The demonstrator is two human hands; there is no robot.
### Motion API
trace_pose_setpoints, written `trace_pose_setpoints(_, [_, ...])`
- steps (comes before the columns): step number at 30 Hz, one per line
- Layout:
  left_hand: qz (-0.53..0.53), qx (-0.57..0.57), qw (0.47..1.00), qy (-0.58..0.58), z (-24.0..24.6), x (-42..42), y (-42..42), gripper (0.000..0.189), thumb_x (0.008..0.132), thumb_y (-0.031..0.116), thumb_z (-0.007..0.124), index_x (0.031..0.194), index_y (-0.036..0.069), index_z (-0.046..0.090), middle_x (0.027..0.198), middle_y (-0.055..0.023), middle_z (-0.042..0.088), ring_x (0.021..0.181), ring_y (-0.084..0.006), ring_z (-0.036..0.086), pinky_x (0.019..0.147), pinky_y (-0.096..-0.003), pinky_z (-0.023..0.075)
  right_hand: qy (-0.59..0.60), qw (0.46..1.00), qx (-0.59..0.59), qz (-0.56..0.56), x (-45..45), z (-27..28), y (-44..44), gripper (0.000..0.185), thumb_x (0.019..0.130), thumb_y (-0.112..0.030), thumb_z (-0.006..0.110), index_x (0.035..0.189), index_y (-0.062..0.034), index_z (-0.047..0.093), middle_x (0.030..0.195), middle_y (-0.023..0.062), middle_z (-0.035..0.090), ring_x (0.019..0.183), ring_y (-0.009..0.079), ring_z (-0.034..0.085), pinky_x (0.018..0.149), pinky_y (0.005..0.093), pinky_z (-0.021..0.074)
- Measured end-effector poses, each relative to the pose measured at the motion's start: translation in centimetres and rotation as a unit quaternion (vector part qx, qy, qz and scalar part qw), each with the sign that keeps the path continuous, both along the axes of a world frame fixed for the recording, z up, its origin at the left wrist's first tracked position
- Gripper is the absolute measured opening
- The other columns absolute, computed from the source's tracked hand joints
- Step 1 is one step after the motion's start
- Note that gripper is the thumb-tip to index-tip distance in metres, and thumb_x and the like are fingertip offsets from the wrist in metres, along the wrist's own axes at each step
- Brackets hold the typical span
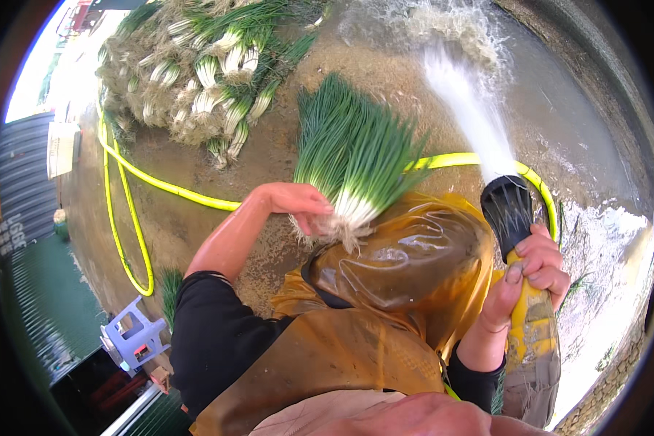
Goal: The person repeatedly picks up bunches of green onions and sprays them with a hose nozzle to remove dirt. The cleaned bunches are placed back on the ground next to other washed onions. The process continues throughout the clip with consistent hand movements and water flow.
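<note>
My left hand [301,204] is at the root end of green onions [354,147] laid side by side with white stems and long green leaves. Its bent fingers touch the pale roots [349,231]; whether they grip them I cannot tell. The root ends are beside my knee, under a wet amber waterproof apron [403,261]. On the right, my right hand [539,267] is wrapped around a yellow hose end wound with worn tape [531,332]. From its black nozzle [506,210] a strong white water jet [468,103] shoots away from me onto the floor.
A large heap of green onions [196,82] with tangled roots lies at upper left. A yellow hose [180,191] crosses the wet concrete floor [261,261] and loops at left. There stands a blue plastic stool [136,335]. Churning water [458,27] spreads near the far right edge.
</note>
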State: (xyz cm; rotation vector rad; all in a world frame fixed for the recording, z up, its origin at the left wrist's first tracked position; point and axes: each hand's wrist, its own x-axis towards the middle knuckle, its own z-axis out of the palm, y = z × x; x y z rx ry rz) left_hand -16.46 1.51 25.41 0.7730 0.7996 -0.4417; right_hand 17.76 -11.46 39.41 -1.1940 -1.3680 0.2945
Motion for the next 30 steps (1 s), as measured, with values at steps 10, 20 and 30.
trace_pose_setpoints(10, [0.224, 0.626, 0.697, 0.268, -21.0, -4.0, 31.4, 0.033, 0.087, 0.028, 0.063, 0.106, 0.002, 0.064, 0.082, -0.0118, 0.067, 0.075, -0.0135, 0.065, 0.06, -0.0314, 0.0523, -0.136, 0.985, -0.096, -0.048, 1.0, -3.5, 8.9, 0.026, 0.078, -0.004, 0.052, 0.086, -0.0144, 0.029, 0.08, 0.0037, 0.038, 0.076, 0.0201, 0.046, 0.097, 0.0549, 0.0394])
trace_pose_setpoints(20, [0.057, 0.777, 0.483, 0.399, -41.8, -5.2, 49.0, 0.021, 0.08, 0.019, 0.059, 0.1, 0.012, 0.063, 0.102, -0.0116, 0.067, 0.092, -0.0274, 0.061, 0.084, -0.0365, 0.0449, -0.168, 0.953, -0.251, 0.003, 1.5, -8.5, 19.4, 0.032, 0.079, -0.006, 0.056, 0.089, -0.0168, 0.028, 0.082, 0.002, 0.036, 0.078, 0.0191, 0.044, 0.101, 0.054, 0.0343])
trace_pose_setpoints(30, [0.591, 0.289, 0.753, 0.002, -40.5, -0.7, 47.8, 0.024, 0.084, 0.024, 0.062, 0.101, 0.007, 0.064, 0.105, -0.015, 0.066, 0.092, -0.0313, 0.065, 0.068, -0.0454, 0.0521, -0.13, 0.952, -0.276, 0.038, 0.6, -9.6, 23.1, 0.033, 0.077, -0.003, 0.058, 0.09, -0.0182, 0.031, 0.082, 0.0012, 0.041, 0.079, 0.0193, 0.048, 0.102, 0.0519, 0.0344])
